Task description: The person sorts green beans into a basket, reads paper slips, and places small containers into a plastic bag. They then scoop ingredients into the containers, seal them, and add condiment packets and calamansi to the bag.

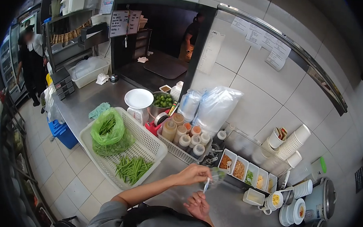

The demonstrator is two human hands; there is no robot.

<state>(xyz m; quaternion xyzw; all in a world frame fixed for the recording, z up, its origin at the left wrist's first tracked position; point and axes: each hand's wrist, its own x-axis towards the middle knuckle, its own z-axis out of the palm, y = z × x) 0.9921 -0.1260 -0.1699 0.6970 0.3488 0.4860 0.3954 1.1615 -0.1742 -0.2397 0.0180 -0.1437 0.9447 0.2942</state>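
Over the steel counter (234,204), my left hand (193,175) pinches a small clear plastic bag (218,177) with something greenish showing through it. A thin white strip (206,185) runs down from the bag to the fingertips of my right hand (198,204), which is curled closed on its lower end. Left of my hands, a white perforated basket (154,153) holds loose green beans (132,168) and a green plastic bag (108,127) filled with more beans. Just beyond my left hand stands a small basket of squeeze bottles (169,131).
Topping trays (239,168) with spoons sit to the right, near cups (298,139) and stacked bowls (291,214). A scale (139,100), a pot of green limes (162,100) and plastic bag packs (212,107) stand behind. One person (31,58) is at far left, another (191,37) beyond the hatch.
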